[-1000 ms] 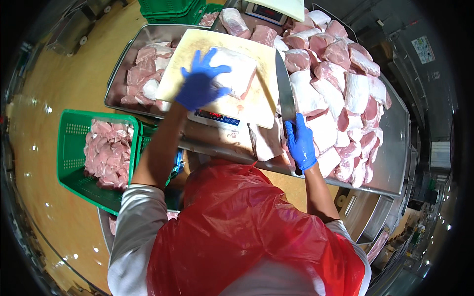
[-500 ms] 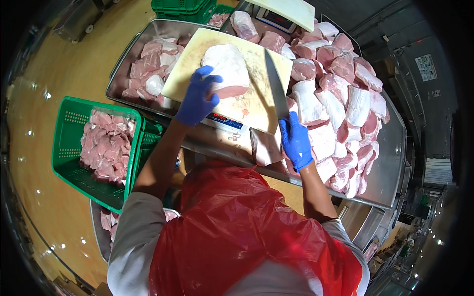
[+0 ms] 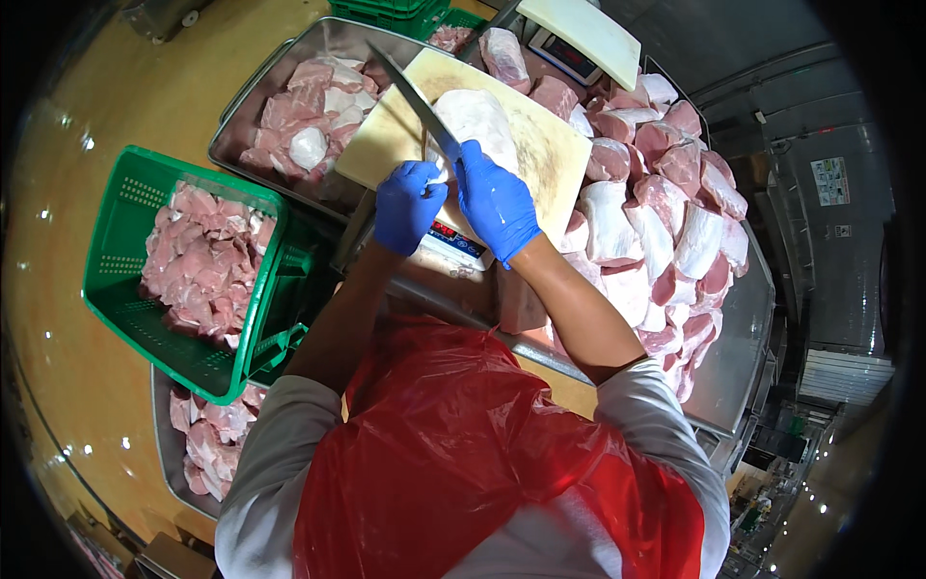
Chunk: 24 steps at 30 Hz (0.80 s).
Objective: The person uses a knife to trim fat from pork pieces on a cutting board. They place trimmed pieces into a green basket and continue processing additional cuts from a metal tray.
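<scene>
The pale meat slab (image 3: pixel 479 118) lies on the cutting board (image 3: pixel 555 154); at its near edge the right hand (image 3: pixel 497 201) is wrapped round the knife (image 3: pixel 415 99); the left hand (image 3: pixel 406 207), beside it, has curled fingers, whether pinching meat I cannot tell.

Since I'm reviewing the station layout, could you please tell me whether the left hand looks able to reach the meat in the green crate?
Probably yes: the green crate is open to the left of the left hand, and nothing visible covers the meat inside.
</scene>
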Each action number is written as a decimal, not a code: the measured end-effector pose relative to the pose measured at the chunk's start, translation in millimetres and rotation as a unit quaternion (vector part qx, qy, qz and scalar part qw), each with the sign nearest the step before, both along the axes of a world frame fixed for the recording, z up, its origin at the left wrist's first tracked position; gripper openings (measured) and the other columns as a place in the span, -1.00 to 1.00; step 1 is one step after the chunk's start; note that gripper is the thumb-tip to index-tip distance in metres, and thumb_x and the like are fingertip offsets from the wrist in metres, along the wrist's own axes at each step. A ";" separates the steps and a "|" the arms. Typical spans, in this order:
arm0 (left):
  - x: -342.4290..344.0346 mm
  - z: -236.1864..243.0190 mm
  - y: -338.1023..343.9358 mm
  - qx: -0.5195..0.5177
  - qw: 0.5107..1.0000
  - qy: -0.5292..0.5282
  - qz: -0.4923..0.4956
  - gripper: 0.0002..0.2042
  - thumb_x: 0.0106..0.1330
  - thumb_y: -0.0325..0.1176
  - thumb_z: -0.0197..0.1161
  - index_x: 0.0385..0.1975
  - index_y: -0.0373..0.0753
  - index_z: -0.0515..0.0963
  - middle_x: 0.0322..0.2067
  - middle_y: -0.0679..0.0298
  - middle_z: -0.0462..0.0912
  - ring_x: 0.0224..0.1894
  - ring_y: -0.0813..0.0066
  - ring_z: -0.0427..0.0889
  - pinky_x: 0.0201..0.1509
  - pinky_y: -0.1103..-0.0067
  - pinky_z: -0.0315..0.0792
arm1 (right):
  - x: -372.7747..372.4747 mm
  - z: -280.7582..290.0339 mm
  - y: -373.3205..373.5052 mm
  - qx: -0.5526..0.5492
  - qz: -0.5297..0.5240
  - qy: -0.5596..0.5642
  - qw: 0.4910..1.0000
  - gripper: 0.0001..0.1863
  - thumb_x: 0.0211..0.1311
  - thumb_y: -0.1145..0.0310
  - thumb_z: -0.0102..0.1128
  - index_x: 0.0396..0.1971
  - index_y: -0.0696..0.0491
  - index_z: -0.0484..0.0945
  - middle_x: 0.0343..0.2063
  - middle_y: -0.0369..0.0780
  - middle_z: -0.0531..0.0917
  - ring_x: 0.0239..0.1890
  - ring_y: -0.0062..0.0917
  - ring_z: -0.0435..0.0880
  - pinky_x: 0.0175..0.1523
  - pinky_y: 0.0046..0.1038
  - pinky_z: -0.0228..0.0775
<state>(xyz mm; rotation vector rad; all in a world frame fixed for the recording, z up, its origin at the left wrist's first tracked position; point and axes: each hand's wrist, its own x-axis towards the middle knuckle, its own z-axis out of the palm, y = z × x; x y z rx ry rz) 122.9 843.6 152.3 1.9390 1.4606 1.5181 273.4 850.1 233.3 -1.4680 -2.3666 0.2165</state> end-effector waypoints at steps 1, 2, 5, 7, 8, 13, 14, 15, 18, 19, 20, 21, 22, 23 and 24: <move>-0.8 -0.9 -1.0 -0.007 1.000 -0.009 0.001 -0.85 0.12 -0.44 0.32 -0.33 -0.29 0.57 -0.37 0.03 0.62 -0.29 0.01 0.62 -0.20 0.26 0.52 | 1.6 -0.5 -1.6 -0.031 0.002 -0.026 0.999 -0.74 0.36 0.30 0.02 -0.06 0.06 0.30 -0.38 0.05 0.64 -0.43 -0.02 0.67 -0.35 -0.04 0.50; -1.4 -1.4 -1.9 -0.014 1.000 -0.018 0.002 -0.86 0.12 -0.43 0.31 -0.34 -0.28 0.57 -0.37 0.04 0.62 -0.29 0.01 0.62 -0.21 0.27 0.51 | 7.7 0.4 -6.3 -0.062 0.003 -0.052 0.997 -0.74 0.37 0.30 0.01 -0.04 0.05 0.30 -0.38 0.04 0.64 -0.42 -0.02 0.68 -0.35 -0.05 0.51; -5.4 -5.6 -5.2 -0.035 0.999 -0.032 0.003 -0.88 0.12 -0.44 0.31 -0.36 -0.28 0.57 -0.38 0.05 0.62 -0.30 0.02 0.62 -0.24 0.27 0.50 | 52.5 -7.9 -32.1 -0.086 0.022 -0.101 0.991 -0.72 0.38 0.33 -0.05 0.04 0.01 0.29 -0.36 0.04 0.65 -0.40 -0.01 0.69 -0.34 -0.06 0.54; -10.4 -12.7 -7.0 -0.014 0.999 -0.038 0.025 -0.88 0.11 -0.45 0.31 -0.38 -0.28 0.56 -0.40 0.06 0.61 -0.32 0.04 0.61 -0.26 0.28 0.49 | 99.8 -9.1 -51.3 -0.125 0.011 -0.206 0.971 -0.70 0.38 0.37 -0.08 0.08 0.00 0.30 -0.33 0.03 0.66 -0.38 0.01 0.69 -0.33 -0.07 0.55; -13.4 -19.5 -7.7 0.013 0.998 -0.044 0.045 -0.89 0.10 -0.45 0.31 -0.39 -0.28 0.56 -0.41 0.07 0.61 -0.33 0.05 0.61 -0.27 0.29 0.49 | 124.3 -1.7 -59.2 -0.135 0.021 -0.237 0.962 -0.67 0.34 0.40 -0.05 0.09 0.00 0.31 -0.32 0.01 0.66 -0.40 -0.01 0.70 -0.35 -0.09 0.55; -37.2 -9.6 -13.1 -0.110 0.992 -0.036 0.048 -0.76 0.08 -0.47 0.34 -0.24 -0.26 0.52 -0.38 0.07 0.57 -0.33 0.06 0.59 -0.30 0.34 0.49 | 168.0 76.6 -82.4 -0.134 0.051 -0.379 0.914 -0.54 0.16 0.51 0.08 0.10 0.03 0.32 -0.36 -0.06 0.63 -0.47 -0.15 0.70 -0.43 -0.17 0.53; -37.5 -5.6 -11.4 -0.062 0.996 -0.045 0.036 -0.72 0.08 -0.47 0.35 -0.19 -0.26 0.50 -0.36 0.06 0.56 -0.33 0.05 0.59 -0.31 0.34 0.49 | 166.5 87.4 -83.4 -0.133 0.061 -0.397 0.906 -0.53 0.14 0.53 0.10 0.10 0.03 0.32 -0.37 -0.07 0.62 -0.47 -0.17 0.71 -0.44 -0.18 0.52; -36.3 0.2 -11.2 -0.014 0.998 -0.053 0.023 -0.68 0.08 -0.47 0.35 -0.14 -0.25 0.49 -0.34 0.05 0.55 -0.32 0.05 0.58 -0.32 0.35 0.49 | 162.8 89.2 -85.1 -0.137 0.040 -0.357 0.923 -0.55 0.16 0.53 0.08 0.09 0.07 0.30 -0.35 -0.01 0.62 -0.43 -0.09 0.70 -0.42 -0.12 0.51; -10.4 26.9 -16.0 0.025 0.992 -0.121 -0.020 -0.61 0.12 -0.49 0.32 -0.03 -0.22 0.44 -0.31 0.02 0.53 -0.29 -0.01 0.56 -0.25 0.29 0.49 | 114.0 77.1 -78.9 -0.142 -0.032 -0.158 0.977 -0.61 0.24 0.52 0.03 0.07 0.14 0.27 -0.32 0.07 0.61 -0.40 0.02 0.67 -0.37 -0.05 0.50; -9.3 19.1 -15.1 -0.079 0.992 -0.099 -0.014 -0.76 0.16 -0.47 0.26 -0.16 -0.25 0.48 -0.35 -0.01 0.53 -0.26 -0.04 0.56 -0.24 0.23 0.46 | 91.6 72.3 -75.2 -0.124 -0.006 -0.116 0.985 -0.66 0.29 0.49 0.00 0.04 0.17 0.26 -0.30 0.12 0.61 -0.41 0.06 0.66 -0.35 -0.03 0.49; -8.7 13.1 -12.3 -0.076 0.995 -0.066 -0.018 -0.80 0.17 -0.46 0.25 -0.21 -0.26 0.48 -0.36 -0.02 0.53 -0.26 -0.05 0.56 -0.25 0.22 0.45 | 67.6 66.1 -68.1 -0.104 0.019 -0.073 0.992 -0.70 0.34 0.46 -0.02 0.02 0.20 0.25 -0.28 0.17 0.60 -0.41 0.09 0.65 -0.32 -0.01 0.49; -8.1 9.5 -8.2 -0.071 0.997 -0.032 -0.026 -0.85 0.18 -0.45 0.24 -0.27 -0.27 0.48 -0.38 -0.03 0.53 -0.25 -0.05 0.56 -0.26 0.21 0.44 | 45.5 48.9 -57.8 -0.113 -0.011 -0.037 0.993 -0.71 0.36 0.42 -0.01 -0.01 0.22 0.25 -0.28 0.19 0.60 -0.40 0.09 0.65 -0.32 -0.02 0.50; -6.7 9.7 -4.7 -0.066 0.997 0.002 -0.036 -0.88 0.19 -0.44 0.23 -0.32 -0.28 0.48 -0.39 -0.04 0.53 -0.25 -0.06 0.56 -0.27 0.20 0.43 | 24.4 32.1 -46.5 -0.121 -0.044 0.001 0.992 -0.71 0.38 0.38 0.00 -0.04 0.23 0.25 -0.28 0.21 0.60 -0.39 0.08 0.66 -0.32 -0.02 0.51; -4.2 13.3 -4.1 -0.030 0.999 -0.002 -0.016 -0.88 0.19 -0.40 0.22 -0.48 -0.29 0.46 -0.48 -0.04 0.52 -0.32 -0.07 0.56 -0.35 0.22 0.40 | 0.5 30.8 -37.0 -0.118 -0.040 0.008 0.992 -0.70 0.39 0.36 0.02 -0.06 0.24 0.25 -0.30 0.21 0.61 -0.36 0.07 0.67 -0.30 -0.05 0.52; -6.7 11.2 -4.9 -0.037 0.999 -0.005 -0.011 -0.89 0.19 -0.41 0.21 -0.50 -0.28 0.46 -0.50 -0.03 0.51 -0.35 -0.09 0.55 -0.35 0.22 0.39 | -20.6 30.3 -28.7 -0.116 -0.033 0.017 0.993 -0.69 0.39 0.34 0.04 -0.08 0.25 0.26 -0.32 0.21 0.62 -0.33 0.06 0.68 -0.29 -0.08 0.54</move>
